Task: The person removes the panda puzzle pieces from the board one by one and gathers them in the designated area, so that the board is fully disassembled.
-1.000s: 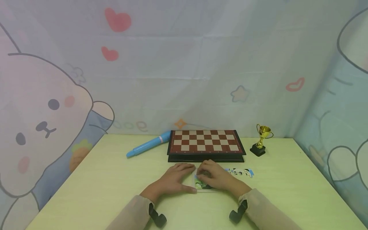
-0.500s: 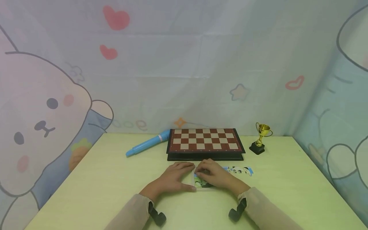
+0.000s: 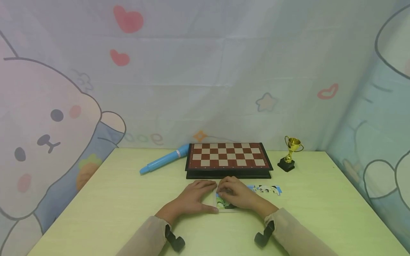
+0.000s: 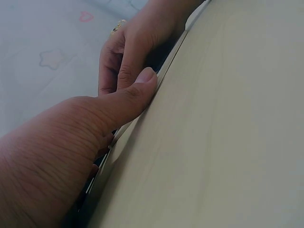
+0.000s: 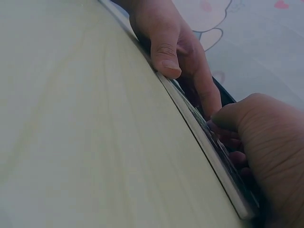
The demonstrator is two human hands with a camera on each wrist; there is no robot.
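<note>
Puzzle (image 3: pixel 221 203): flat, seated in a pale, thin-rimmed frame (image 3: pixel 228 211); visible portion green with black and white patches and a little blue towards its far side, the rest covered by the right hand (image 3: pixel 238 195). Location: middle of the tabletop (image 3: pixel 96 206), between the hands, well in from the far edge. Left hand (image 3: pixel 193 199): fingers extended and thumb spread, set around the frame's left side, the thumb touching the rim at the near left corner. Right hand: fingers bent, their tips and the thumb low over the puzzle's left part; whether they pinch a piece cannot be told. Pieces (image 3: pixel 269 190), blue, white and black: lying flat just right of the right hand. Chessboard (image 3: pixel 228 155): beyond the puzzle, by the far edge. Blue tube (image 3: pixel 164 161): slanting, left of the chessboard. Gold trophy (image 3: pixel 290 153): upright, towards the far right corner.
</note>
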